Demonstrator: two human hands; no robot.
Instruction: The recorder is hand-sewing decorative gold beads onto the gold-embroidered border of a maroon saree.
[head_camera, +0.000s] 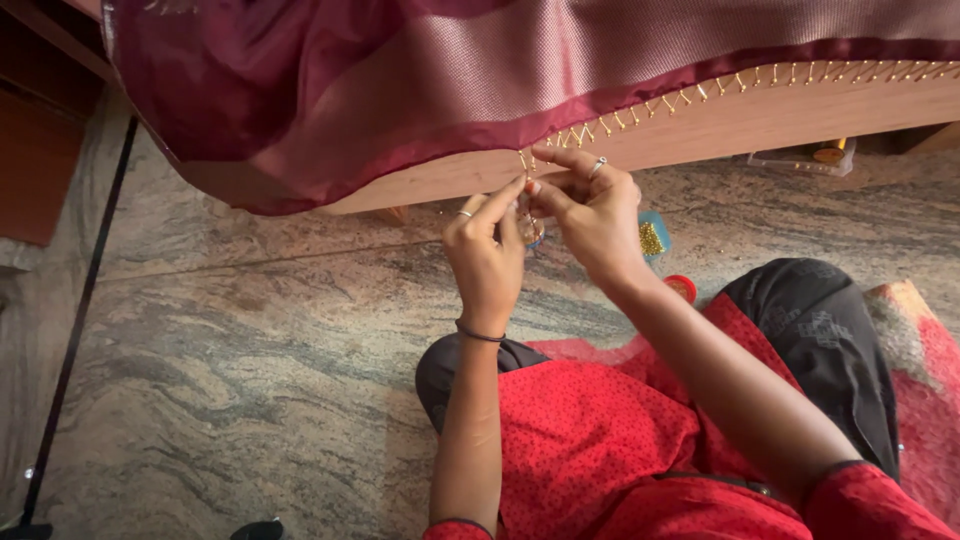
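Observation:
A maroon silk cloth with a woven pink band hangs over a wooden board. Along its lower hem runs a row of small golden bead tassels. My left hand and my right hand meet at the hem, just below the leftmost tassels. The fingertips of both hands pinch together at the cloth's edge there. Whatever fine thread or needle lies between them is too small to make out. A ring sits on each hand, and a dark band circles my left wrist.
A small blue container of golden beads and a red lid lie on the stone floor behind my right hand. A clear plastic box sits under the board at right. My knees in black and red cloth fill the lower right.

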